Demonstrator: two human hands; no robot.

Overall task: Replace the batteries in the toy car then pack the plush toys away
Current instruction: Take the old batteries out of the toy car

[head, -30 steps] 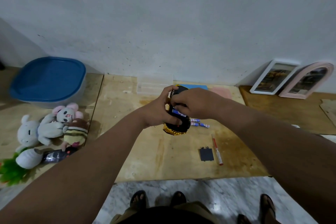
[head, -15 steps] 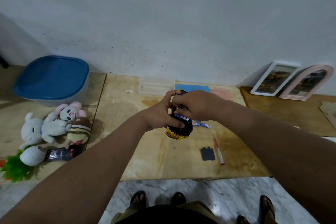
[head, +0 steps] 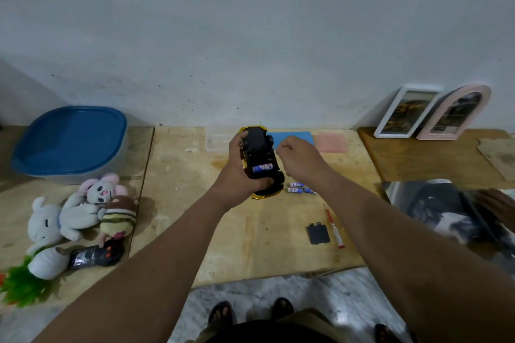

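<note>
My left hand (head: 239,174) grips the yellow toy car (head: 259,159), held upside down above the wooden board (head: 250,231) with its black underside facing me. One blue-and-white battery (head: 262,167) sits in the open compartment. My right hand (head: 299,159) hovers just right of the car, fingers curled, apart from it; whether it holds anything is hidden. Loose batteries (head: 299,188) lie on the board beneath. The black battery cover (head: 318,234) and a red screwdriver (head: 333,227) lie at the front right. Plush toys (head: 83,211) are piled at the left.
A blue-lidded tub (head: 72,139) stands at the back left. A black remote (head: 96,255) lies by the plush toys. Two picture frames (head: 432,111) lean on the wall at right. Another person's hand (head: 498,207) rests on a dark glossy sheet at the right edge.
My right hand has come off the car and moved to its right. The car's underside now shows, with a battery in the compartment. The left hand keeps its grip.
</note>
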